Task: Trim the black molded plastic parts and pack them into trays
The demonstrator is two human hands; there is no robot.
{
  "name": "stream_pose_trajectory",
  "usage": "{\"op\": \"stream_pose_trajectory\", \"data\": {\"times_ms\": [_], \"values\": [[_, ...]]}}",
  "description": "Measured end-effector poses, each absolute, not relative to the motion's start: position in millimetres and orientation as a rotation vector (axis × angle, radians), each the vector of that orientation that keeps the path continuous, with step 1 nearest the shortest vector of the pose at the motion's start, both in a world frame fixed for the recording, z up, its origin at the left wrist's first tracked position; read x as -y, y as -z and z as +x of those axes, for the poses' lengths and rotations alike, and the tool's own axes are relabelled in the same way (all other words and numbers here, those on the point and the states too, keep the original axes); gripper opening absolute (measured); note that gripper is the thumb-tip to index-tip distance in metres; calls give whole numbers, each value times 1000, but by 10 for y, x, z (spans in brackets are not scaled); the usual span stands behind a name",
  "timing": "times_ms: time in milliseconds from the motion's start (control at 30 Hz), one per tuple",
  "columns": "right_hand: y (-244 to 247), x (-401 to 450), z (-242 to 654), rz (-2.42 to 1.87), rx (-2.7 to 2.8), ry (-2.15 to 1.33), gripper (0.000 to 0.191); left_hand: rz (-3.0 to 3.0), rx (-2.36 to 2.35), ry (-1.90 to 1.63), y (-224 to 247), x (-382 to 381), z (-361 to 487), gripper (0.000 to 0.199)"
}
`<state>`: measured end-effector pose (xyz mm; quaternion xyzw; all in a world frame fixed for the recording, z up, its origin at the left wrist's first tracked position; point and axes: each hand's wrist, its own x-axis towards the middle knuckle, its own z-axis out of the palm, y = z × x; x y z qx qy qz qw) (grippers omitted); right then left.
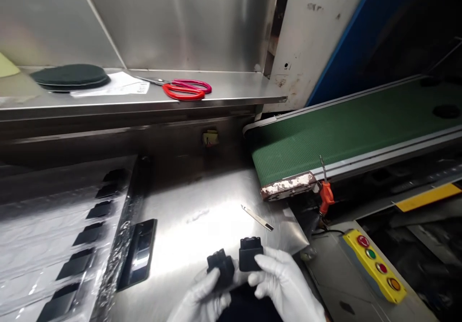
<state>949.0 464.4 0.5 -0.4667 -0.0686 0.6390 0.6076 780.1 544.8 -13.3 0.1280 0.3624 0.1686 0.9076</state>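
White gloves cover both hands at the lower middle of the view. My left hand is closed on a black plastic part, gripped between thumb and fingers and slightly tilted. Close beside it, my right hand pinches a second black plastic part, its notched edge facing away from me. Both parts are held over the near edge of the steel table. A slim blade-like tool lies on the steel just beyond my right hand.
To the left, similar black parts lie in a row on clear plastic; a dark phone-like slab rests alongside. Red-handled scissors sit on the shelf. At right are a green conveyor, an orange air gun and a yellow button box.
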Motion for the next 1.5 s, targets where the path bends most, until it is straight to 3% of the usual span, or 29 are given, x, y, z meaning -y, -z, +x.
{"op": "stream_pose_trajectory", "data": {"times_ms": [233, 367, 467, 533, 633, 733, 1100, 1167, 1267, 1333, 1500], "values": [[-154, -4503, 9574, -1120, 227, -1444, 31, 382, -735, -319, 155, -5434, 7872, 19], [-268, -4435, 9567, -1300, 344, -1490, 41, 759, -798, -428, -17, -5403, 7767, 35], [-317, -4384, 9539, -1403, 510, -1433, 29, 1017, -719, -540, -117, -5348, 7693, 26], [-331, -4375, 9527, -1375, 687, -1322, 21, 1155, -648, -664, -117, -5300, 7659, 38], [-350, -4408, 9522, -1272, 1055, -1114, 38, 1388, -565, -925, -40, -5240, 7624, 58], [-374, -4460, 9520, -1202, 1262, -1005, 52, 1557, -420, -1150, 37, -5212, 7587, 59], [-259, -4462, 9539, -1191, 1490, -955, 58, 1737, -413, -1232, -73, -5245, 7486, 68], [-282, -4475, 9533, -1147, 1498, -937, 59, 1804, -368, -1149, -68, -5282, 7490, 57], [-314, -4450, 9471, -1082, 1199, -1168, 40, 1442, -303, -1028, -14, -5256, 7570, 20], [-315, -4406, 9409, -1013, 824, -1421, 26, 1026, -275, -1030, 49, -5173, 7664, 20], [-328, -4340, 9426, -1018, 543, -1625, 61, 611, -208, -952, 142, -5048, 7728, 39]]}}
